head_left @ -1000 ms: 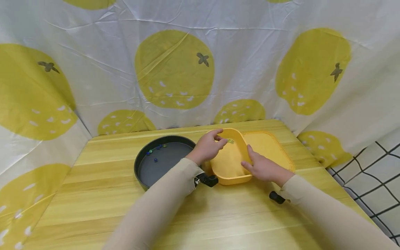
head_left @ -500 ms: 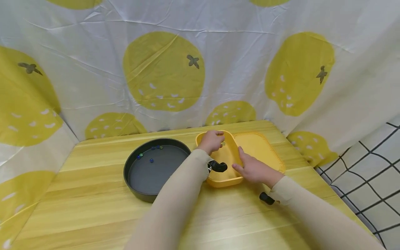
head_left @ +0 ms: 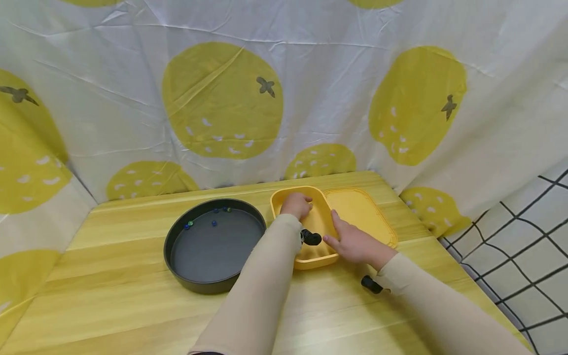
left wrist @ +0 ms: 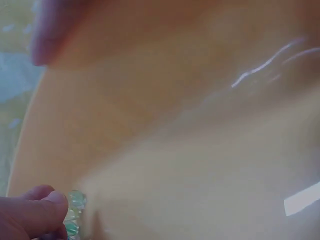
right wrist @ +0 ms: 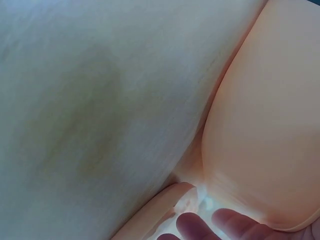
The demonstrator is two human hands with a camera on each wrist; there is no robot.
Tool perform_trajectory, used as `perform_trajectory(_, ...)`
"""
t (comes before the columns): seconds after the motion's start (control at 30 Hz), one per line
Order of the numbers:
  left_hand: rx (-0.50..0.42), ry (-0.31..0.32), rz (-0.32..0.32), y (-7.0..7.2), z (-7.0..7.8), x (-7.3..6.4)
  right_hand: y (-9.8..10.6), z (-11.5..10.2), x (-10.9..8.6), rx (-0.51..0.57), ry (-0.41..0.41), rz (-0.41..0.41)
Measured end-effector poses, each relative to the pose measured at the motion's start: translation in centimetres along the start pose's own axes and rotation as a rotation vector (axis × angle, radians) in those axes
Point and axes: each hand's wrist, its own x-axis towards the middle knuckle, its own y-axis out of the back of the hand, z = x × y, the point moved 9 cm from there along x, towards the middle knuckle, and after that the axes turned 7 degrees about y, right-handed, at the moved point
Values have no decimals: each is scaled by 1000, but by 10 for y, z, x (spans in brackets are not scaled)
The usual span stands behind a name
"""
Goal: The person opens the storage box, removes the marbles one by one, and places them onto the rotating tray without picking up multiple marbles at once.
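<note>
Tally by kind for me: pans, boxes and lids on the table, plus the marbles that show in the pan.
Pans: 1
Boxes: 1
Lids: 1
Marbles in the pan: 6
Total: 9

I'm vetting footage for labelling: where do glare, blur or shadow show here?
Head: mostly sharp, pale sheen on the table, soft shadow beside the right sleeve; left wrist: white glare on the box, heavy blur toward the upper left; right wrist: curtain out of focus, a washed-out patch by the right fingers.
</note>
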Motion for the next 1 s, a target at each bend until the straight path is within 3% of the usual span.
perform_trajectory(0.23, 38, 21, 28, -3, -2, -1, -1, -3, 1, -10, 5, 13)
perform_trajectory(1.0, 136, 16, 9, -16, 3, 0, -1, 1, 1, -1, -6, 15)
